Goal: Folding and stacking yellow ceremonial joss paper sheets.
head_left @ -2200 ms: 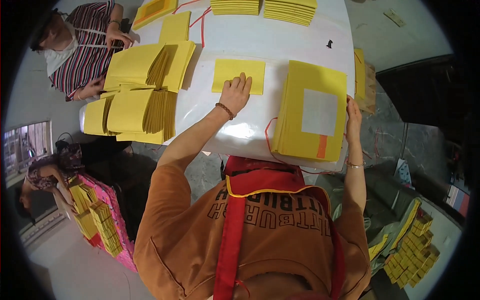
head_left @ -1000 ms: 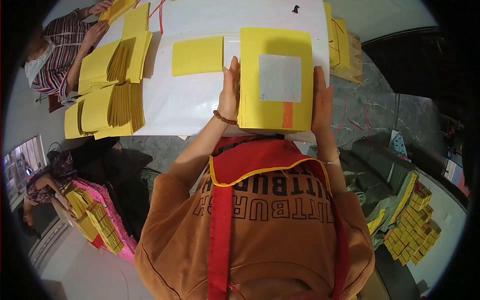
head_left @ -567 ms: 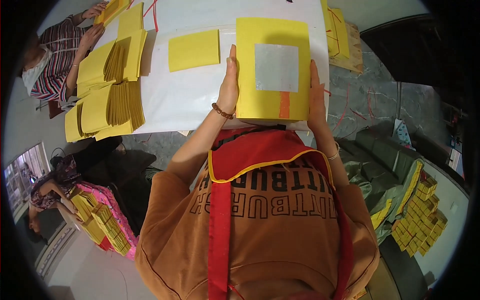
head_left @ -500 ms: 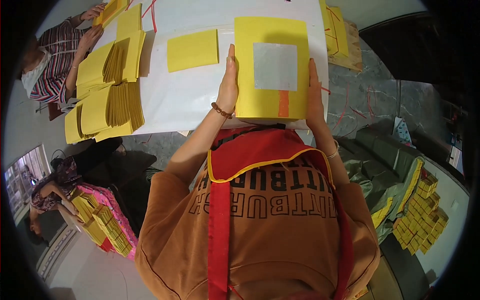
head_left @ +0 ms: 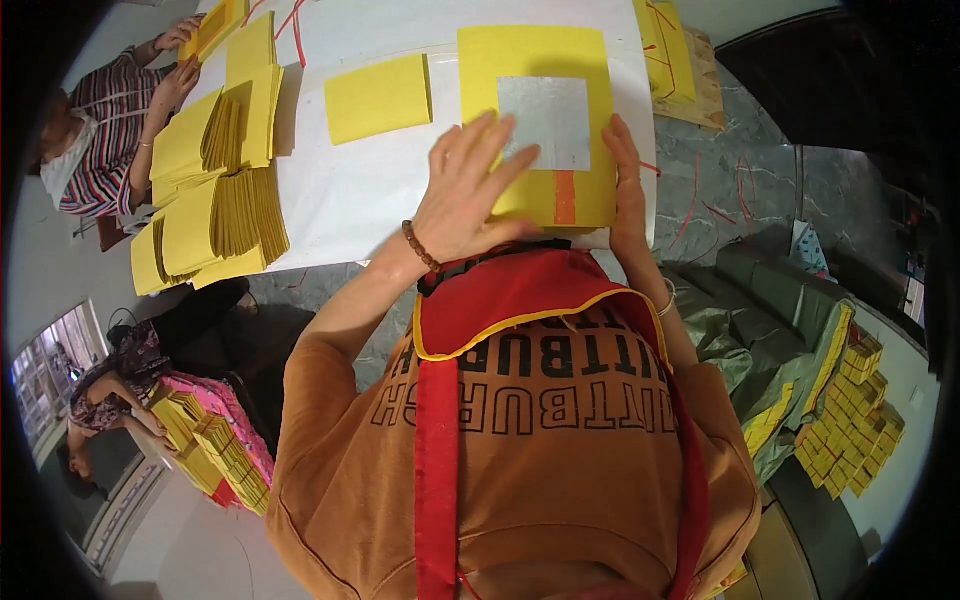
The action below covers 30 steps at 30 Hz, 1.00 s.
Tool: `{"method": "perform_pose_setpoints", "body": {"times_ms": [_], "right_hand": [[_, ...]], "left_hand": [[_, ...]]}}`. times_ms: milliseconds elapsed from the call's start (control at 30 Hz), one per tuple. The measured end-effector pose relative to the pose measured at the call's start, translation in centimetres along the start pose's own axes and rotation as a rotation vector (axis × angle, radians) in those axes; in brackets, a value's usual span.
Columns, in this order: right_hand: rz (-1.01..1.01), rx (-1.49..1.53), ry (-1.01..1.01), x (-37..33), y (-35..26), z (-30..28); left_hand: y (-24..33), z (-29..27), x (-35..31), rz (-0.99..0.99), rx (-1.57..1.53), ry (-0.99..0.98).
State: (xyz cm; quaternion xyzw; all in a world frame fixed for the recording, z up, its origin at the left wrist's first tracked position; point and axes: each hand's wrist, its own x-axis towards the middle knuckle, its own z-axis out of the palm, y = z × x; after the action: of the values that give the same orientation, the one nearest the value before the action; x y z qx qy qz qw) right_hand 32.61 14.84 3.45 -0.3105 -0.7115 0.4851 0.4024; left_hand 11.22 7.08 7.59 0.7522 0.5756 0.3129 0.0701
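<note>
With the yellow stack [head_left: 535,60] lying on the white bench [head_left: 370,190] just before the person, the left hand [head_left: 470,190] rests spread flat on its lower left and the right hand [head_left: 622,180] lies open along its right edge, so pressing evenly should keep the sheets square.

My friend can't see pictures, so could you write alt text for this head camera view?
A person's left hand lies flat on a stack of yellow paper sheets with a silver square, and the right hand holds its right edge, on a white table. A single yellow sheet lies to the left.
</note>
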Motion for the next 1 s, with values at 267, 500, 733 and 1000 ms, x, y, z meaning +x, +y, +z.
{"method": "perform_pose_setpoints", "body": {"times_ms": [267, 500, 733, 1000], "right_hand": [[-0.093, -0.137, -0.077, -0.1, -0.3, -1.1], [0.035, -0.072, -0.151, -0.3, 0.2, -2.0], [0.112, 0.028, -0.108, 0.1, 0.2, -2.1], [0.029, -0.104, -0.036, 0.6, 1.0, -1.5]], "left_hand": [[0.4, 0.5, 0.3, 0.138, 0.126, -0.275], [0.4, -0.9, 1.2, 0.162, -0.048, -0.223], [0.1, -0.8, 2.1, 0.238, -0.205, -0.135], [-0.7, -0.7, 2.2, 0.025, -0.375, -0.211]]}}
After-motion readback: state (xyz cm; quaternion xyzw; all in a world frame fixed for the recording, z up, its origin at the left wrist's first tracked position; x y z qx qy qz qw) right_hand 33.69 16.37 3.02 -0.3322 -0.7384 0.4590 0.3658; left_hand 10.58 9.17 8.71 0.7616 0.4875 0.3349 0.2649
